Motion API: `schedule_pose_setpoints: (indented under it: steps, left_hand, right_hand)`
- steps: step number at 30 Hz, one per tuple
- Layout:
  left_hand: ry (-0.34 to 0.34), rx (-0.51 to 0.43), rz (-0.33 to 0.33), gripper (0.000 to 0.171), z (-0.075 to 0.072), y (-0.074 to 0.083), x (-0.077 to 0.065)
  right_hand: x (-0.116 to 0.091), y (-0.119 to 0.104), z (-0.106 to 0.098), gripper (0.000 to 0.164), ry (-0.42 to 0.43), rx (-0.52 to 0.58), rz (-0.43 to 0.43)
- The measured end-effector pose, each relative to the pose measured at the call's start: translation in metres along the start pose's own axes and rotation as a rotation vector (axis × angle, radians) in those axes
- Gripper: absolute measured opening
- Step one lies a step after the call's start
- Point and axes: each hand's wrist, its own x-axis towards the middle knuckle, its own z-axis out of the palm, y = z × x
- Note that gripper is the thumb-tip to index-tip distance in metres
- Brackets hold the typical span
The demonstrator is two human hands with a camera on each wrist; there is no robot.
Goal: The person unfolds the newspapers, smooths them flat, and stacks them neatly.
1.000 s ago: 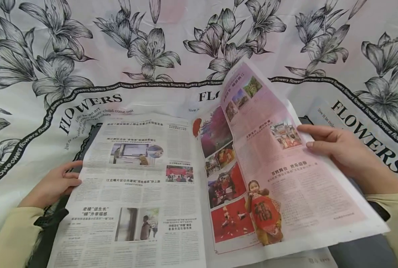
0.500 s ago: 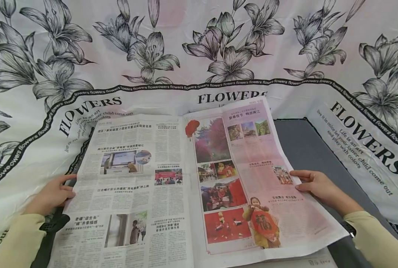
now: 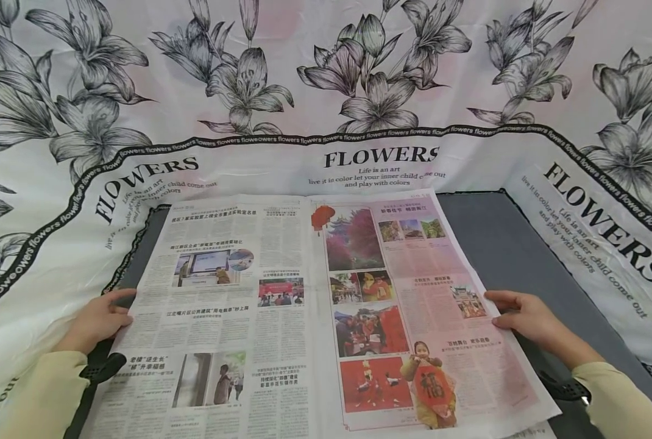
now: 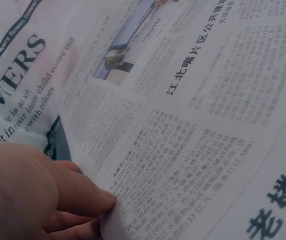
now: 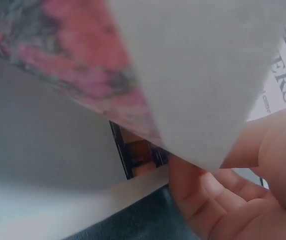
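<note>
An open newspaper (image 3: 282,341) lies spread in front of me, its left page in black print with small photos. The right page (image 3: 435,262) is tinted pink, with a column of colour photos and a figure holding a red diamond-shaped sign. My left hand (image 3: 97,320) pinches the left edge, thumb on top and fingers partly under the paper, as the left wrist view shows. At the right edge my right hand (image 3: 534,320) holds the page between thumb and fingers. In the right wrist view the sheet (image 5: 193,75) hangs over the fingers and hides part of them.
A dark grey tabletop (image 3: 487,238) shows beyond the paper's right side. White cloth (image 3: 381,122) printed with black flowers and lettering rises behind and at both sides. Another sheet's corner (image 3: 540,431) peeks out under the right page.
The right page, raised and tilted a second ago, has come down nearly flat. My right hand has lowered with it. The left hand stays at the left edge, slightly lower.
</note>
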Motion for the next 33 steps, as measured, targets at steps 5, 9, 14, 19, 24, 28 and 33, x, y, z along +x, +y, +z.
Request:
schedule_pose_setpoints:
  steps: [5,9,14,19,24,28,33]
  left_hand:
    - [0.016,0.051,0.031,0.063,0.003,0.003,0.002]
    - [0.019,0.089,0.04,0.061,0.005,0.006,0.003]
    - [0.009,0.128,0.027,0.06,0.007,0.007,0.002]
    - [0.014,0.147,0.006,0.058,0.008,0.008,-0.001]
    - [-0.009,0.122,-0.027,0.059,0.007,0.009,-0.004]
    - [-0.002,0.123,-0.028,0.059,0.007,0.01,-0.004]
    - [0.02,0.135,-0.032,0.059,0.008,0.011,-0.005]
  right_hand:
    - [-0.005,0.0,-0.004,0.062,-0.014,-0.029,-0.002]
    - [-0.009,-0.001,-0.004,0.063,-0.022,-0.035,0.025]
    - [-0.009,0.001,0.001,0.061,-0.003,-0.049,0.016]
    - [-0.007,0.0,0.006,0.058,0.013,-0.09,-0.009]
    - [-0.006,-0.001,0.01,0.056,0.034,-0.166,-0.027]
    - [-0.006,-0.003,0.012,0.056,0.038,-0.202,-0.03]
    - [-0.006,-0.006,0.013,0.056,0.037,-0.208,-0.019]
